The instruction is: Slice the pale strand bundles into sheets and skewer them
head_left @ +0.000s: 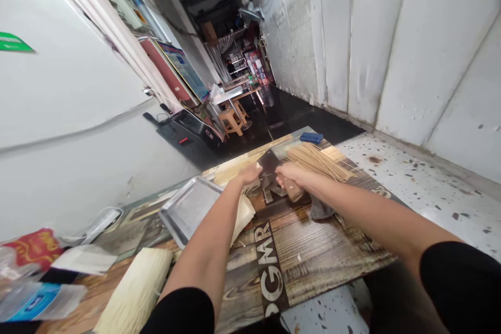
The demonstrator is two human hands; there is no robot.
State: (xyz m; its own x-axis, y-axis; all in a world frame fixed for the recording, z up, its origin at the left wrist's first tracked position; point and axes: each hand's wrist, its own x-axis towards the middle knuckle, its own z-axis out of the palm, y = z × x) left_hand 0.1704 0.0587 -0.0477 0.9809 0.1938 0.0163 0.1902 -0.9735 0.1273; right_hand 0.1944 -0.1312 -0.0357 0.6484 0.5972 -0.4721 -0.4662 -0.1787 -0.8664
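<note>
- A clear bottle (blue-labelled) lay near a red packet.
- A white power strip lay beyond them.
- Stools stood on the dark floor.
- A green sticker marked the white wall.

My left sleeve and right sleeve are plain black with curved hems; beyond the sleeves, my forearms, left hand and right hand are bare.

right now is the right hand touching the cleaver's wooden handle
Touching: the head view shows the right hand wrapped around the wooden handle, its lower end sticking out below the hand.
</note>
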